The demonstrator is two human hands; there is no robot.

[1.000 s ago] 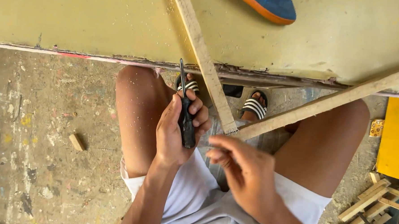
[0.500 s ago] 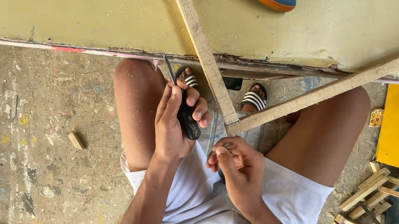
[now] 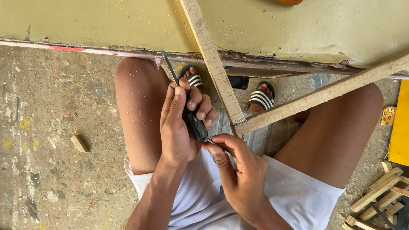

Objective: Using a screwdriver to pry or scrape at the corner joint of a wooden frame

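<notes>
Head view, looking straight down on a seated person in white shorts (image 3: 302, 197) and striped sandals (image 3: 260, 98).

Left hand (image 3: 179, 123): closed around the black handle of a thin-bladed tool (image 3: 191, 119). The narrow metal blade rises out of the top of the fist and points toward the near edge of the olive-green surface (image 3: 80, 13). Fingers wrapped fully; grip looks firm.

Right hand (image 3: 241, 172): thumb and forefinger pinched together at the lower end of the handle, on a small thin piece sticking out there. What that piece is cannot be told; too small and half covered. The two hands touch at this point, low between the knees.

Two rough wooden strips (image 3: 215, 69) run down from the surface edge and meet in a V just above the hands, over a grey ribbed object (image 3: 268, 138) between the legs. Neither hand is on them.

Judgement: the step in hand looks like fitting or adjusting the tool itself, not work on the wood. The next move would call for a steady left-hand hold while the right fingers work the small part, keeping clear of the blade.

Floor: concrete, paint-speckled, a small wood block (image 3: 79, 143) to the left, a heap of offcuts (image 3: 380, 201) at the right by a yellow panel (image 3: 408, 124).
</notes>
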